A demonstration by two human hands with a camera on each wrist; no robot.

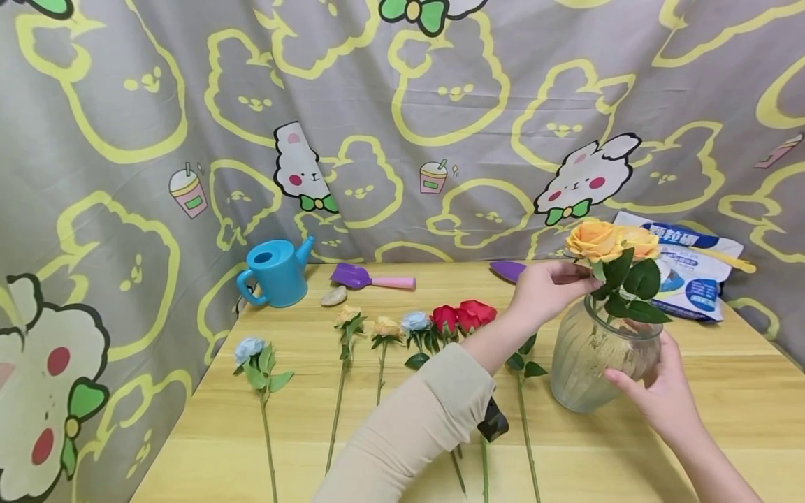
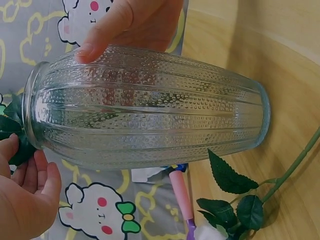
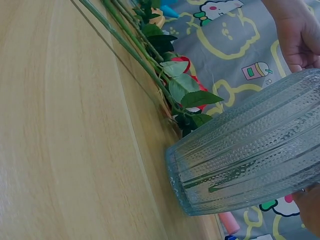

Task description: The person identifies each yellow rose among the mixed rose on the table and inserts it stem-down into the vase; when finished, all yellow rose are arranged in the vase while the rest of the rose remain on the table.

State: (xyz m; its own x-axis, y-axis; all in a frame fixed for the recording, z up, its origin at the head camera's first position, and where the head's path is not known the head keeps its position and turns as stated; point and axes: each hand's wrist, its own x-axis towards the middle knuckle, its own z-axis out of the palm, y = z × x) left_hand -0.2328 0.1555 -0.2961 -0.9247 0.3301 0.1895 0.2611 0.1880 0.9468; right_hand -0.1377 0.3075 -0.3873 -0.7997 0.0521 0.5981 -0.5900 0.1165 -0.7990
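A ribbed clear glass vase (image 1: 591, 356) stands at the right of the wooden table. Two yellow-orange roses (image 1: 593, 241) with dark green leaves rise from its mouth. My left hand (image 1: 553, 290) is at the rim, thumb and fingertips pinching a rose just below the bloom, among the leaves. Green stems (image 3: 225, 181) show through the glass in the right wrist view. With the thumb in front and the fingers behind, my right hand (image 1: 666, 391) grips the side of the vase; its fingers are mostly hidden.
Left of the vase lie loose artificial roses: blue (image 1: 249, 349), yellow (image 1: 386, 326) and red (image 1: 476, 314). Behind them are a blue watering can (image 1: 277, 272), a purple shovel (image 1: 353, 276) and a stone (image 1: 334, 296). A white-blue bag (image 1: 698, 279) lies behind the vase. A patterned curtain (image 1: 377, 91) encloses the table.
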